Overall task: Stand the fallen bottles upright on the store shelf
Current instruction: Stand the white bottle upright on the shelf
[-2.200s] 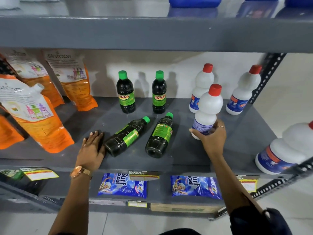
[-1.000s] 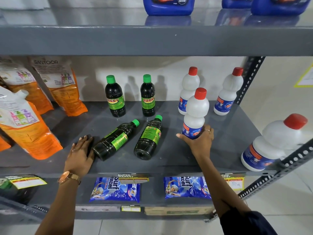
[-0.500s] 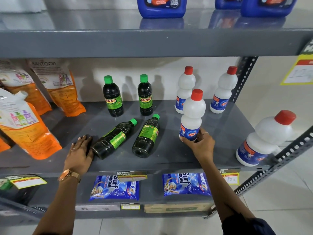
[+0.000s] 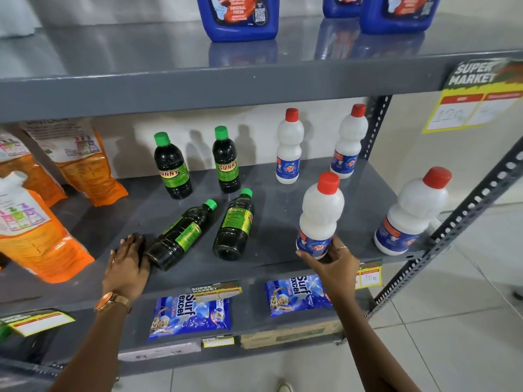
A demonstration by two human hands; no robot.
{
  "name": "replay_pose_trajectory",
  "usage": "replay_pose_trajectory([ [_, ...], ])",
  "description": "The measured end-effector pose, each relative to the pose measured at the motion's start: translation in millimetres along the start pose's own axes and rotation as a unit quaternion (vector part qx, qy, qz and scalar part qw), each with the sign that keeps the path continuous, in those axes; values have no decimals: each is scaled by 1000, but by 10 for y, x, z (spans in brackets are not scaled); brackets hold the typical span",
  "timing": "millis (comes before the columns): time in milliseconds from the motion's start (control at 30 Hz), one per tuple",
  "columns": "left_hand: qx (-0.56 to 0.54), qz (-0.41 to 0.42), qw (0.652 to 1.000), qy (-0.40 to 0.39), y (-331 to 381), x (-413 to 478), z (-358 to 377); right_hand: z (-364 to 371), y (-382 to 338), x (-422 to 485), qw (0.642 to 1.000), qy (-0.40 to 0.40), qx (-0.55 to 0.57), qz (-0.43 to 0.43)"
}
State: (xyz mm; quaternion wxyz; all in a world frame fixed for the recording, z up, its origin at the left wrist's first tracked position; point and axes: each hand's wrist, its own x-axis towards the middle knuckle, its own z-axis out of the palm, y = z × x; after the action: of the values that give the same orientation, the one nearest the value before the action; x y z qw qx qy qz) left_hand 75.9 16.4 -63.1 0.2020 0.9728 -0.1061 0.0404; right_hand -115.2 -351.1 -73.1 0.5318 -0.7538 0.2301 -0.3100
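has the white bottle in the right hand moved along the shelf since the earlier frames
Yes. The white bottle in the right hand has shifted rightward and toward the shelf's front edge, away from the two fallen dark bottles.

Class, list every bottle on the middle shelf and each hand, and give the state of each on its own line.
Left dark bottle: lying down, cap on.
Right dark bottle: lying down, cap on.
Two back dark bottles: upright, capped.
Two back white bottles: upright, capped.
Front white bottle: upright, gripped at base.
Far-right white bottle: upright, capped.
Left hand: flat on shelf, at left bottle's base.
Right hand: gripping front white bottle.
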Motion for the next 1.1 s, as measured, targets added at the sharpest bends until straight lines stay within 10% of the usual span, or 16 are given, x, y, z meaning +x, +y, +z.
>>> replay_pose_trajectory([
  [933,-7,8,1000,-9,20,-11,-33,41,-51,-187,996,61,-52,-41],
  [1100,31,47,997,-44,-50,55,-149,253,-121,-613,972,229,-53,3],
])
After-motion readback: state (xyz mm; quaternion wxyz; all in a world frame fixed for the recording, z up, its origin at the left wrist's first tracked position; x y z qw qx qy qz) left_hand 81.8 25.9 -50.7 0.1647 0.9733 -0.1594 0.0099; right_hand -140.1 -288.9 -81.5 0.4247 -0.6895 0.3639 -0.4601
